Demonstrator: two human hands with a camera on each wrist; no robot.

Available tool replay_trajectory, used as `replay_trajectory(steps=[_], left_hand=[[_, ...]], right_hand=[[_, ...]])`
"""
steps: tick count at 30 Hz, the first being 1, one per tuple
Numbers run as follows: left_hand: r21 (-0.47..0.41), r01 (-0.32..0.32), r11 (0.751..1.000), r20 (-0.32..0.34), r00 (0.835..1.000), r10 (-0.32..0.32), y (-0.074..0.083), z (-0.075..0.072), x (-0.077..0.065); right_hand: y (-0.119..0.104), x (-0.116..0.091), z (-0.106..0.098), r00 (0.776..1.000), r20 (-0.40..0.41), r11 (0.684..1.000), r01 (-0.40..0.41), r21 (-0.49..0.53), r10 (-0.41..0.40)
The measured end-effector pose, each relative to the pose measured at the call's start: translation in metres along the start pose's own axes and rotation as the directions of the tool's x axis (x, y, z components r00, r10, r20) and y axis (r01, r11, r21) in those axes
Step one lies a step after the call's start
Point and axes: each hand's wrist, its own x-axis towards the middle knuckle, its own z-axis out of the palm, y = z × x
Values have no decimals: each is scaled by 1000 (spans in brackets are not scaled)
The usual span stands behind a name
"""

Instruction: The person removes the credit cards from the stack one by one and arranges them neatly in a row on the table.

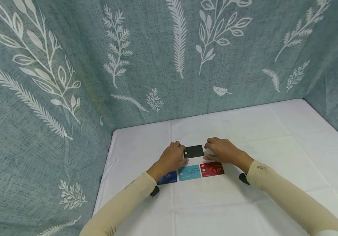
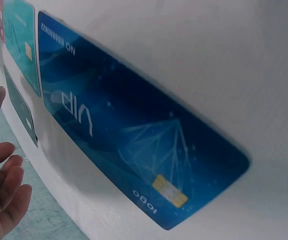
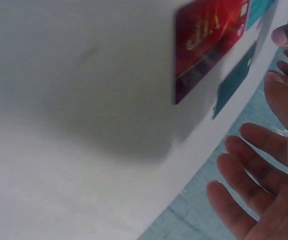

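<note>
A black bank-style card (image 1: pixel 194 151) lies on the white cloth between the two hands. At its left end is my left hand (image 1: pixel 171 158), fingertips right by the edge and thumb apart below them. My right hand (image 1: pixel 223 151) is near the card's right end, with its thumb (image 3: pixel 279 100) spread from loosely bent fingers. Below lies a row of cards: a dark blue VIP card (image 2: pixel 134 125), a light blue one (image 1: pixel 189 172) and a red one (image 1: pixel 212 169). In the head view the left wrist partly covers the blue card.
A white cloth covers the table (image 1: pixel 210 209). Teal curtains (image 1: pixel 157 59) with white leaf prints hang behind it and at both sides. Black wrist-worn pieces show under the left wrist (image 1: pixel 155 191) and right wrist (image 1: pixel 244 178).
</note>
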Motion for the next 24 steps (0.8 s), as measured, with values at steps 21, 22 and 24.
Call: replay_trajectory(steps=[21,22,24], left_hand=[[26,49,998,59,997,-51,-1,11,13],[28,52,998,60,997,-54,-1,11,13],[28,50,998,59,997,-51,-2,11,14]], right_hand=[[-3,49,9,976,206,997,-77,20,71],[-3,51,10,976,208,997,-73,19,68],[-3,53,11,975,211,997,-69,16,64]])
